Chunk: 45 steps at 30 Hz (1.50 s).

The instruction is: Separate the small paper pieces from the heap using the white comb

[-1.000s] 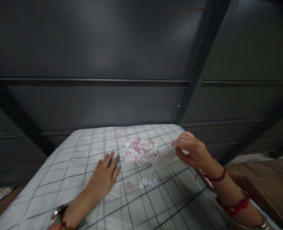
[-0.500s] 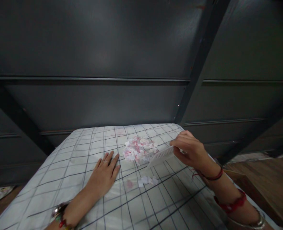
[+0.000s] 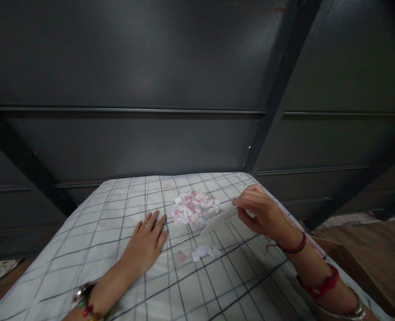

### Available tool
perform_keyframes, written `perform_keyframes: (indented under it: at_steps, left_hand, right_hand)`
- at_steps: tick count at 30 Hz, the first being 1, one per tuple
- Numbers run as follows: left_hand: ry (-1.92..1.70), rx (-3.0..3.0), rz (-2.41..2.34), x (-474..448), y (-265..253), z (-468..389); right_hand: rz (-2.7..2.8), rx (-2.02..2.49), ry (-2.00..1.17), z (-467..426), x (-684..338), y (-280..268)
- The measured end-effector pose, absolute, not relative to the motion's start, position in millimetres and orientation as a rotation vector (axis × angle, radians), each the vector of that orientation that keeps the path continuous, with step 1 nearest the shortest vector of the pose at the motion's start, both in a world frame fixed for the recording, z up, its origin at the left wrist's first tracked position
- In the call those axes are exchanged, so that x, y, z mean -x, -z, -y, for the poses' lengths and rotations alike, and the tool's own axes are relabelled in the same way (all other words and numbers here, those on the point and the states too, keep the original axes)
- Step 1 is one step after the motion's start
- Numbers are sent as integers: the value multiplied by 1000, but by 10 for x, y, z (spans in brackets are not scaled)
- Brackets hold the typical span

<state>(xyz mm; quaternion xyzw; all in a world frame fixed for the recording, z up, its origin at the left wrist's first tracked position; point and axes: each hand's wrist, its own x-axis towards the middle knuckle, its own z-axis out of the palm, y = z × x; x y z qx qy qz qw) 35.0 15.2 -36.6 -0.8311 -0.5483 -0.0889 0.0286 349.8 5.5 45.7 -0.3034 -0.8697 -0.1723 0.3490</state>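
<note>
Pinching a white sheet [image 3: 220,219], the right grip [image 3: 260,211] hangs beside scraps [image 3: 194,207], left grip [image 3: 144,244] flat, brown box [image 3: 351,265] contents unclear.

Far side: dark grey panelled wall [image 3: 143,145] (faintly glossy higher up). Right: brown plank floor [image 3: 363,240].

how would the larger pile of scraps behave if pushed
The larger pile of scraps would probably spread apart rather than slide whole, as it looks loosely heaped. It is likely light for its size, since the scraps appear small and thin.
</note>
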Motion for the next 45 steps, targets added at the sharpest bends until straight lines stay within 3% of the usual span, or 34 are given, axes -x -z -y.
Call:
perform_keyframes:
  at_steps: [37, 45]
  left_hand:
    - [62, 2566, 1743, -413, 229, -120]
    - [166, 2581, 1728, -392, 273, -134]
  right_hand:
    - [2301, 730, 427, 12, -3471, -525]
    - [2272, 744, 509, 24, -3456, -530]
